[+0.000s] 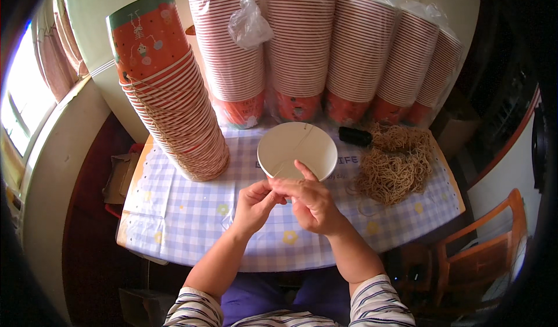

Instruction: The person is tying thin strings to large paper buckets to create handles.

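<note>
A paper bucket (297, 147), pale inside, stands upright on the table just beyond my hands. Thin tan string shows faintly against its inner wall and leads toward the near rim. My left hand (254, 206) is closed in a pinch at that rim, its thumb and forefinger pressed together. Against its fingertips, my right hand (313, 204) is also closed in a pinch, with one finger raised over the bucket. The string seems to be between the fingers of both hands, though they hide most of it. To the right lies a tangled heap of tan string (395, 173).
A tall leaning stack of orange buckets (168, 106) with string handles stands at the left. Several plastic-wrapped bucket stacks (299, 45) line the back. A black object (355, 136) lies beside the string heap. The checked tablecloth (192, 222) covers the table; a wooden chair (479, 251) stands at right.
</note>
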`<state>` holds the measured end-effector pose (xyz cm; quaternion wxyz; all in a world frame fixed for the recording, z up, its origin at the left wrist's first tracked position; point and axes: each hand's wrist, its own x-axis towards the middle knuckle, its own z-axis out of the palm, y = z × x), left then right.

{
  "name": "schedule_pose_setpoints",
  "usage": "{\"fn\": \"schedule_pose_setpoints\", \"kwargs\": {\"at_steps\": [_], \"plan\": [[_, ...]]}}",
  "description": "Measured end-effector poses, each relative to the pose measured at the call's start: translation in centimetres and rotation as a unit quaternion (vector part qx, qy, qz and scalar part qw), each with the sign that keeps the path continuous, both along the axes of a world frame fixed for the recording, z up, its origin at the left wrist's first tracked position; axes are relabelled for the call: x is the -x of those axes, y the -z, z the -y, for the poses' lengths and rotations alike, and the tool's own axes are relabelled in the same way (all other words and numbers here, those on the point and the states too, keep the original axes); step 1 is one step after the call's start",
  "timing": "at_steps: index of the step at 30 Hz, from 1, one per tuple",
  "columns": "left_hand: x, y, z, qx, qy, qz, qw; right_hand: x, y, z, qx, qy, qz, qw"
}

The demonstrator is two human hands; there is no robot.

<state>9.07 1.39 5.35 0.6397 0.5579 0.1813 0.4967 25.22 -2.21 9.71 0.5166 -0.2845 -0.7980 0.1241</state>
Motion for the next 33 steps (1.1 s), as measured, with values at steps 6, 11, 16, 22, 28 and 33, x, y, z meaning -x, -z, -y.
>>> {"fn": "schedule_pose_setpoints", "kwargs": {"at_steps": [6, 11, 16, 22, 28, 33], "plan": [[0.2, 0.0, -0.2, 0.028, 0.004, -0.003, 1.0, -1.3, -0.9, 0.1, -0.059, 0.139, 0.044, 0.987], [0.0, -0.4, -0.1, 0.038, -0.022, -0.002, 0.999, -1.1, -1.1, 0.1, -0.098, 0.174, 0.078, 0.977], [0.4, -0.4, -0.2, 0.032, -0.021, -0.011, 0.999, -0.5, -0.8, 0.2, -0.153, 0.229, 0.152, 0.949], [0.5, -0.3, -0.5, 0.05, 0.006, -0.004, 0.999, 0.0, 0.0, 1.4, -0.142, 0.278, 0.132, 0.941], [1.2, 0.6, -1.3, 0.088, 0.072, -0.002, 0.993, 1.3, 3.2, 2.4, -0.141, 0.304, 0.092, 0.938], [1.1, 1.1, -1.3, 0.063, 0.083, 0.018, 0.994, 1.6, 4.2, 2.0, -0.106, 0.304, 0.049, 0.945]]}}
